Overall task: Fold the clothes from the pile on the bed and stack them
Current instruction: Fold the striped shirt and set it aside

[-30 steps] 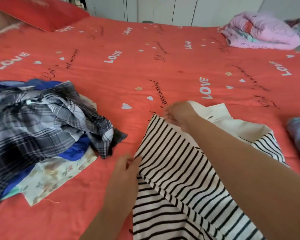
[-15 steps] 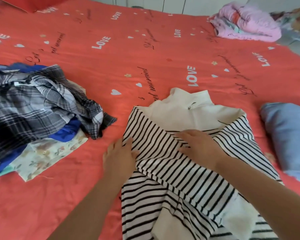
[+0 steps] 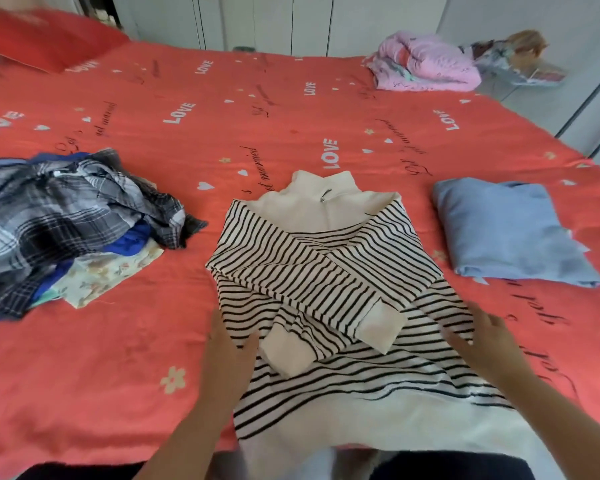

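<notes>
A cream top with black stripes [image 3: 312, 258] lies flat on the red bed [image 3: 118, 358] in front of me, its collar away from me and both sleeves crossed over its chest. My left hand [image 3: 227, 351] rests with straight fingers on the top's left edge. My right hand [image 3: 478, 344] lies flat with spread fingers on its right edge. The unfolded pile [image 3: 63, 220] of plaid, blue and floral clothes sits to the left. A folded light-blue garment [image 3: 506, 230] lies to the right.
A red pillow [image 3: 45, 39] is at the far left corner. A pink bundle of bedding [image 3: 426, 64] sits at the far right corner, with more items beside it. White cupboard doors [image 3: 291, 22] stand behind the bed. The bed's near edge is at my body.
Both hands have left the sleeves and slid down toward me to the sides of the top. The sleeves now lie crossed. The view has pulled back, showing the whole folded blue garment.
</notes>
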Demonstrator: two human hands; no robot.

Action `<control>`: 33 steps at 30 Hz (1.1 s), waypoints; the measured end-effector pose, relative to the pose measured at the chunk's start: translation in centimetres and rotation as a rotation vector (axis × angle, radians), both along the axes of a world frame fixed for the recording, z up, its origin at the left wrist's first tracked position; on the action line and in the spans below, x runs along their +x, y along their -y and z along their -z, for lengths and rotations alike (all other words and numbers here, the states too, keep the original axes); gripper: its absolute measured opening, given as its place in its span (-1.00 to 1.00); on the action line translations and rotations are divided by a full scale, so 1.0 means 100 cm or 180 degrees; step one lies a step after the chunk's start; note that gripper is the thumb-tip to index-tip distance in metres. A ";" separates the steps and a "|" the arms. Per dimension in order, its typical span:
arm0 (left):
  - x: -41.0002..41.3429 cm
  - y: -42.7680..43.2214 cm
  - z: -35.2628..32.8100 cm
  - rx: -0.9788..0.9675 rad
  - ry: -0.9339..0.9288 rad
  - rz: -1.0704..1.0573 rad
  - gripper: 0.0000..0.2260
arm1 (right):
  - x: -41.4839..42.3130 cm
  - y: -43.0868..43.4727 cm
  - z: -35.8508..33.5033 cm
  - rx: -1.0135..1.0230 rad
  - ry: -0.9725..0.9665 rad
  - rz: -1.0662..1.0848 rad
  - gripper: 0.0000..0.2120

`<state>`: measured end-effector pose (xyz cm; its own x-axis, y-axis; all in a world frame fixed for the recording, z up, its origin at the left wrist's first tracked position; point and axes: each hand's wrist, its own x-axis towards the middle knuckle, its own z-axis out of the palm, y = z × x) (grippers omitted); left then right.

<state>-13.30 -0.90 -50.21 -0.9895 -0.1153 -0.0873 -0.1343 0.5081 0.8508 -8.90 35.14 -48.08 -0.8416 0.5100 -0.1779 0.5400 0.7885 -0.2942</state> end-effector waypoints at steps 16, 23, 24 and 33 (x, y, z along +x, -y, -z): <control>0.057 0.072 -0.031 -0.0362 0.0887 0.0033 -0.13 | 0.091 0.028 -0.023 -0.0517 0.0923 -0.0498 -0.52; 0.052 0.086 -0.027 -0.1474 0.0422 0.0621 -0.30 | 0.080 0.023 -0.033 0.0041 0.0986 -0.0487 -0.52; 0.043 0.085 -0.032 -0.1634 0.0339 0.0609 -0.37 | 0.070 0.024 -0.038 0.0121 0.0828 -0.0539 -0.53; -0.066 0.019 -0.059 -0.1668 -0.0385 0.1003 -0.59 | -0.057 0.062 -0.037 -0.0030 -0.0110 -0.1073 -0.57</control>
